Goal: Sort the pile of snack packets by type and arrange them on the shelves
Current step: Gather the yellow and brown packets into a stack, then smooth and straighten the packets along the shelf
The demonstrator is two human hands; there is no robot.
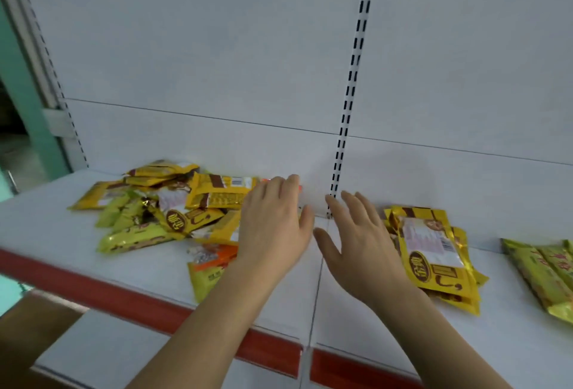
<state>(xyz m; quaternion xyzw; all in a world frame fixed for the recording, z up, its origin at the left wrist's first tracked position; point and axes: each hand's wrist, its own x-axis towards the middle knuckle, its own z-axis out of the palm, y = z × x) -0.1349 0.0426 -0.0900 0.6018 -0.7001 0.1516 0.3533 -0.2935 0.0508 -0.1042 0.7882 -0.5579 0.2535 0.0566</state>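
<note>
Hands are shown side by side over the middle of the shelf (77, 233), both empty, palms down, fingers straight and slightly spread. The left hand (274, 224) is held at the right edge of the unsorted pile (161, 211), its fingers pointing toward the far back panel (217, 63); whether the palm touches the packets beneath cannot be told. An orange packet (214, 260) is partly covered by the left wrist, at the near side of the pile. The right hand (356, 239) is held just right of the seam between the two shelf boards, beside the slotted upright (347, 109). Immediately to its right lies the sorted stack of yellow-and-brown packets (434, 252), long axes running near to far, slightly fanned. Farther right, at the frame edge and well apart, a second group of yellow-green packets (545, 270) is laid out.

The pile lies left of both hands and extends leftward and toward the back panel, so the left hand is judged the nearer for the next pick; a matched yellow-and-brown packet would then be carried rightward across the seam to the stack beside the right hand.
</note>
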